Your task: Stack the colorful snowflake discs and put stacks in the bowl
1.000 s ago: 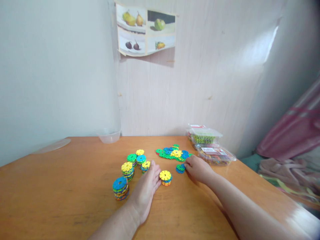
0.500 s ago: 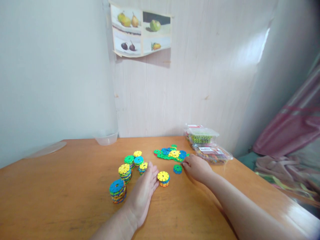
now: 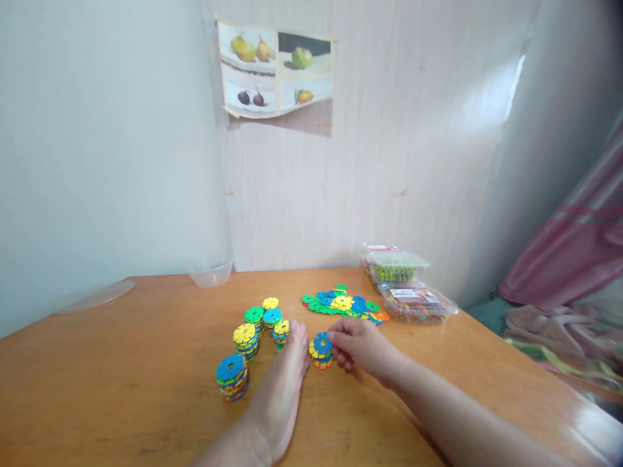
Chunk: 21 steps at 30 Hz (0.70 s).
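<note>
Between thumb and fingers, my right hand (image 3: 363,347) pinches a blue notched plastic disc (image 3: 322,343), held over a short stack of discs (image 3: 320,360) with yellow and orange edges. On the other side of that stack, my left hand (image 3: 282,376) stands on edge, fingers straight and holding nothing. Left of it are several stacks: a blue-topped stack (image 3: 232,377) nearest me, a yellow-topped stack (image 3: 246,342), a green-topped stack (image 3: 254,318) and others farther back. A loose pile of discs (image 3: 342,303) in green, blue, yellow and orange lies beyond my right hand.
Clear plastic boxes (image 3: 418,301) with small coloured contents stand at the table's back right. A translucent bowl (image 3: 211,274) and a flat clear lid (image 3: 100,295) are at the back left. Fruit pictures (image 3: 277,71) hang on the wall; crumpled cloth (image 3: 549,331) lies right of the table.
My right hand has come left and nearer from beside the pile, bringing the blue disc over the yellow-topped stack. My left hand stays almost in place.
</note>
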Motion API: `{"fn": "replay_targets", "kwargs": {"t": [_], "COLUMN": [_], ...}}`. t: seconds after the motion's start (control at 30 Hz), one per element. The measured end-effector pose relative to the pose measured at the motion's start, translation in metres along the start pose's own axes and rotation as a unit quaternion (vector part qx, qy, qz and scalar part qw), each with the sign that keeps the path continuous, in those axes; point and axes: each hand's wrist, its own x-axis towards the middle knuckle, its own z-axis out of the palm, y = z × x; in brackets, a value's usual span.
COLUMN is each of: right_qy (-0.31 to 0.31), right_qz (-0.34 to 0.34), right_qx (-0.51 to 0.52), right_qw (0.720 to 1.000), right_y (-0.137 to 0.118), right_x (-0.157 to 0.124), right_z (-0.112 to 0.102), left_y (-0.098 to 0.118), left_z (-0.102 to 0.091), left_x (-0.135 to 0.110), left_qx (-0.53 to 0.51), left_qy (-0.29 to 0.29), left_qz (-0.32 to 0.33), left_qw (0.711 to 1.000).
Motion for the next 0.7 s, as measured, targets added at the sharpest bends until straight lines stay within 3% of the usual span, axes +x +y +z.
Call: {"fn": "replay_targets", "kwargs": {"t": [0.2, 0.43, 0.7], "right_qy": [0.042, 0.001, 0.01], "right_qz": [0.027, -0.079, -0.094], "right_qx": [-0.084, -0.277, -0.293], "right_qw": [0.995, 0.958, 0.952], "right_y": [0.008, 0.001, 0.004], "right_x": [0.007, -0.003, -0.003], "right_z": [-0.006, -0.004, -0.002], "left_y": [-0.006, -0.006, -0.006], "left_z": [-0.004, -0.004, -0.005], "left_x": [0.001, 0.001, 0.001], "left_qx": [-0.005, 0.008, 0.008], "left_qy": [-0.022, -0.035, -0.037], "left_qz": [-0.002, -0.01, -0.021], "left_qw": [1.0, 0.999, 0.999]}}
